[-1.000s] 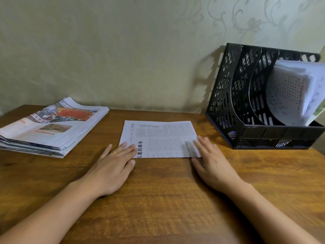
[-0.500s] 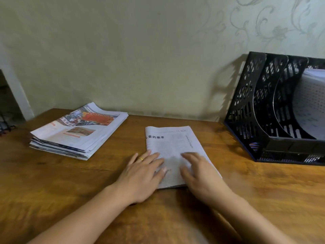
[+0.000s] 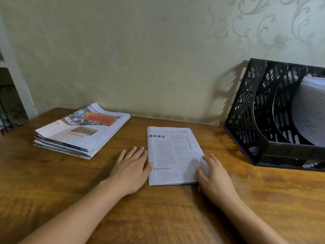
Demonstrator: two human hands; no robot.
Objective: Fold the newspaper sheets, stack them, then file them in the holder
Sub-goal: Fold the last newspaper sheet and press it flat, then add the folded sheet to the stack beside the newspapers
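Folded newspaper (image 3: 173,155) flat between left hand (image 3: 131,169) – right hand (image 3: 213,176).

Glossy wooden table (image 3: 175,217), matt newsprint (image 3: 173,155)

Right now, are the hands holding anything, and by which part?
Nothing is gripped. The left hand lies flat against the folded newspaper's left edge; the right hand rests on its near right corner.

Wooden table (image 3: 52,182) bears newspaper pile (image 3: 82,131), folded newspaper (image 3: 173,154), holder (image 3: 255,120).
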